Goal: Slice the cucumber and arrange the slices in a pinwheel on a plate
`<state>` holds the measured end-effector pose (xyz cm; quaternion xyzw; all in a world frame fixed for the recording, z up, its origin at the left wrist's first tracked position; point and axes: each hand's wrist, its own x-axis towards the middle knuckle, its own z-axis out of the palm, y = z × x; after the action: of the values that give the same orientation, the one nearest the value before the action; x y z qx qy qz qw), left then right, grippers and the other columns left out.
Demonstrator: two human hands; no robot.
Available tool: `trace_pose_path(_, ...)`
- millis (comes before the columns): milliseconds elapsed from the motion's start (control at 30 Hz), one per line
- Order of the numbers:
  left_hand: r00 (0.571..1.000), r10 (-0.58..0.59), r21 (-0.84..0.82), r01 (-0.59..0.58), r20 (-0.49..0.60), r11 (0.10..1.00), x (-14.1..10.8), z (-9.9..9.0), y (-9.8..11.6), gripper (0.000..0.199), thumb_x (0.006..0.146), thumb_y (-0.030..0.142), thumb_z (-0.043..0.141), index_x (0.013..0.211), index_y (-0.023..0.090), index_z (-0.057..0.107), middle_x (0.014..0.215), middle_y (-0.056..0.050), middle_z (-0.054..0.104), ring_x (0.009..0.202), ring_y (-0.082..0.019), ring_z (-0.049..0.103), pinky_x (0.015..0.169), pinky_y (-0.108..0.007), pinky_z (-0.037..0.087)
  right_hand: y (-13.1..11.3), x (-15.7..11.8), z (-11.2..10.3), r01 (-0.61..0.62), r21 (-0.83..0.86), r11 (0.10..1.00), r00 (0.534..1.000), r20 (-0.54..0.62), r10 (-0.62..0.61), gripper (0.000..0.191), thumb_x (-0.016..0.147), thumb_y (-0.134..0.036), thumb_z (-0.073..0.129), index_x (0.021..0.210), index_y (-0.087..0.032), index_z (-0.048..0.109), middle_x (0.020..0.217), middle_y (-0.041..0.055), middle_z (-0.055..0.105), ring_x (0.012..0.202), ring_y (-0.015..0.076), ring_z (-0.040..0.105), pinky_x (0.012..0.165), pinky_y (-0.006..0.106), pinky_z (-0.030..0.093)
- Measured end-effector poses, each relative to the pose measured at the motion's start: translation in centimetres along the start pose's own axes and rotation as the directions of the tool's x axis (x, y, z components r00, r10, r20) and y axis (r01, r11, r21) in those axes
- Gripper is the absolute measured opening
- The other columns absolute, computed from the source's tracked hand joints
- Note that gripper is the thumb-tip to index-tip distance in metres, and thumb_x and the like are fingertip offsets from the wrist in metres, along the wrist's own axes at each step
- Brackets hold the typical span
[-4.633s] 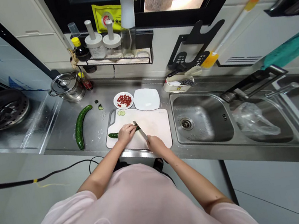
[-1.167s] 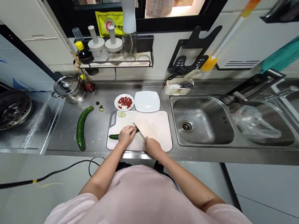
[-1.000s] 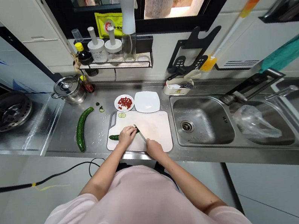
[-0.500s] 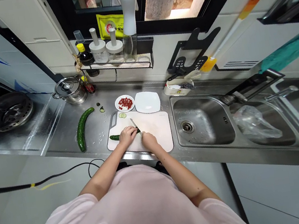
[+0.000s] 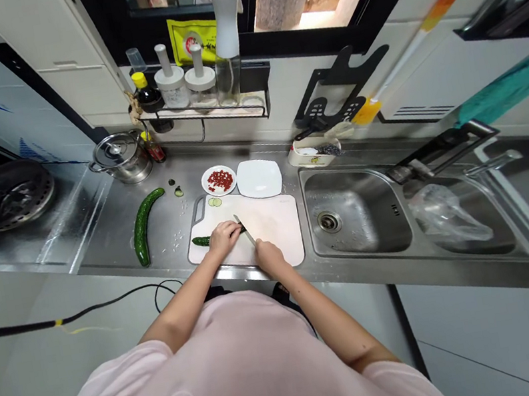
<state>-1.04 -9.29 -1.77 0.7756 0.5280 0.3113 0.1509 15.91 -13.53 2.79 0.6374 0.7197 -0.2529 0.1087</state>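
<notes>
Cucumber [image 5: 201,241] is pinned beneath the gripping left hand [image 5: 225,237], just beside the knife [image 5: 246,231] clasped in the right hand [image 5: 270,257], so a nick could be caused if the cucumber were allowed to roll.

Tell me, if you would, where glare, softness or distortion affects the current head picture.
In the head view, bright streaks glare off the steel counter left of the whole cucumber; in the head view, the teal strip at far right looks stretched and soft, while the knife shows small, its edge hard to make out.
</notes>
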Motion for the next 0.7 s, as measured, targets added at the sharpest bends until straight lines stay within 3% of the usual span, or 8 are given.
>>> trace_pose_path(433, 0.996, -0.076, 0.025, 0.075, 0.050, 0.997, 0.4, -0.4, 0.5, 0.019, 0.088, 0.028, 0.051, 0.094, 0.021, 0.067, 0.093, -0.005, 0.067, 0.091, -0.017, 0.059, 0.084, -0.030, 0.045, 2.0, -2.9, 0.0, 0.003, -0.004, 1.000, 0.999, 0.043, -0.003, 0.023, 0.089, -0.017, 0.038, 0.104, -0.015, 0.055, 0.095, 0.0138, 0.066, 0.089, 0.0223, 0.064, 0.069, 0.027, 0.041)
trace_pose_path(700, 0.986, -0.161, -0.027, 0.162, 0.047, 0.986, 0.7, -1.0, 1.3, 0.020, 0.088, 0.031, 0.049, 0.094, 0.022, 0.065, 0.094, -0.005, 0.067, 0.092, -0.018, 0.060, 0.085, -0.030, 0.045, 3.2, -4.4, -0.9, -0.049, -0.040, 0.998, 0.989, -0.139, 0.043, 0.027, 0.091, -0.025, 0.038, 0.113, -0.020, 0.053, 0.094, 0.0080, 0.066, 0.085, 0.0204, 0.063, 0.071, 0.028, 0.038)
